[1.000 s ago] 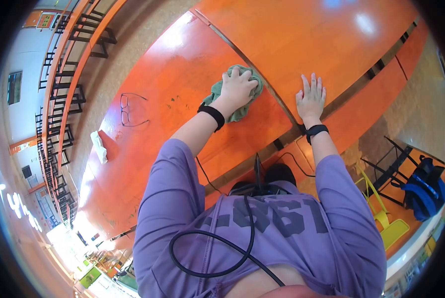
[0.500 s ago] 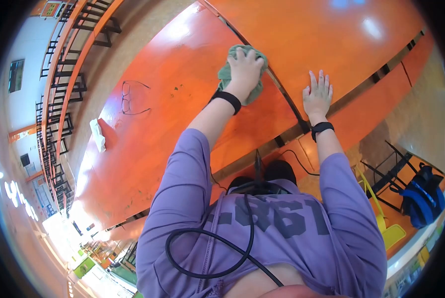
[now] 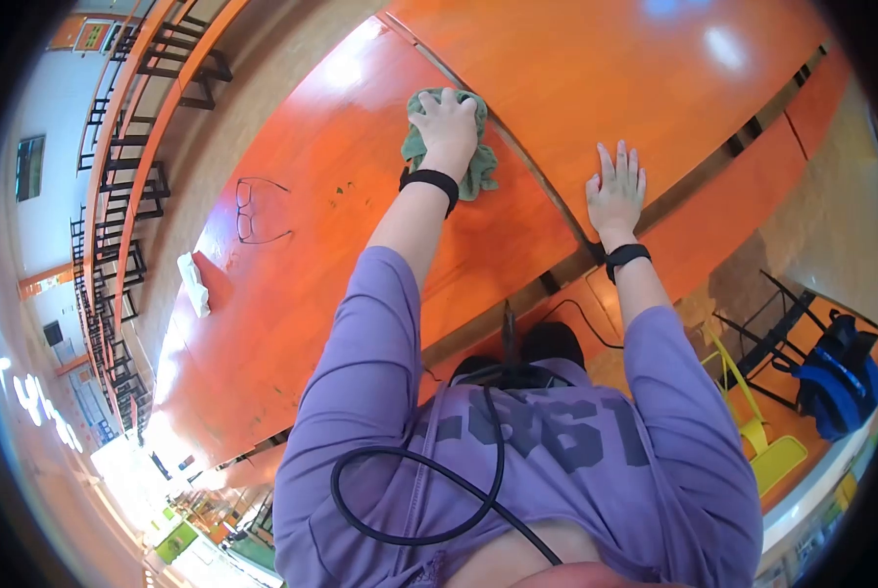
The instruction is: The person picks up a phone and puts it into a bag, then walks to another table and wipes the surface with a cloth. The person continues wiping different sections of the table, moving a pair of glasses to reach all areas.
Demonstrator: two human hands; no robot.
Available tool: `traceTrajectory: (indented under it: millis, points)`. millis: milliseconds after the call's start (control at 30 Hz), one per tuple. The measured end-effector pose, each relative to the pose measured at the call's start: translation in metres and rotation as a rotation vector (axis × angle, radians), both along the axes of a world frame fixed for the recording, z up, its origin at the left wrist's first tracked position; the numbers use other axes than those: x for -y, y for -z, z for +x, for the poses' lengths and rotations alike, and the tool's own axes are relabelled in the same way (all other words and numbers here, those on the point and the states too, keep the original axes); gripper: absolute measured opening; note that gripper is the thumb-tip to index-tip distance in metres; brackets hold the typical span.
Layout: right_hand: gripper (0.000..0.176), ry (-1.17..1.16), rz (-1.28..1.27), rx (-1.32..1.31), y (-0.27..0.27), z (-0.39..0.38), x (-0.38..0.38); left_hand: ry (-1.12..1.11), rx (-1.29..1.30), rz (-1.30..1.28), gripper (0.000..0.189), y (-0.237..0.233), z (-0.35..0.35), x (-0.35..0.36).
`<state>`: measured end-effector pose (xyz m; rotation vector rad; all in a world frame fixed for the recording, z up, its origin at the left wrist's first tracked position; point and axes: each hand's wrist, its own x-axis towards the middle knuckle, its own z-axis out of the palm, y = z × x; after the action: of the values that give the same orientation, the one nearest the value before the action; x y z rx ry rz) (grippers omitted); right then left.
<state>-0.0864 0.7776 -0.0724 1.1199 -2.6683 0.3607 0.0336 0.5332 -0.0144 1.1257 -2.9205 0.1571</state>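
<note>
My left hand [image 3: 446, 132] presses a crumpled green cloth [image 3: 483, 174] onto the orange table [image 3: 361, 304], its fingers spread and bent over the cloth. The cloth lies close to the seam between two table sections and sticks out beyond my fingers and wrist. Some of it is hidden under my palm. On the neighbouring orange tabletop [image 3: 576, 78], my right hand [image 3: 616, 196] rests flat near the front edge, fingers stretched out and holding nothing. A black band circles each wrist.
Eyeglasses [image 3: 246, 211] and a white crumpled tissue or packet [image 3: 194, 284] lie on the table's left side. An orange bench [image 3: 694, 235] runs along the near edge. A blue bag [image 3: 838, 377] and a yellow strapped item [image 3: 777, 461] are at right. A black cable [image 3: 414, 453] loops before my chest.
My left hand and the green cloth have slid left across the table, away from the seam. My right hand stays flat in about the same place.
</note>
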Motion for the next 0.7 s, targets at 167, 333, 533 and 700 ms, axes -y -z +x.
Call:
traceTrajectory:
  millis: [167,333,533,700]
  points:
    - [0.054,0.0,0.0,0.005,-0.001,0.0,0.0,0.206,0.042,-0.041,0.021,-0.006,0.013,-0.013]
    - [0.054,0.005,0.03,0.019,-0.001,0.001,0.0,0.475,0.141,0.167,0.021,-0.027,0.048,-0.065]
    - [0.053,0.019,0.06,0.041,-0.005,0.002,0.002,0.466,0.08,0.214,0.027,-0.021,0.059,-0.07]
    - [0.052,0.024,0.064,0.046,-0.004,0.003,0.001,0.225,-0.005,0.178,0.029,-0.016,0.038,-0.053]
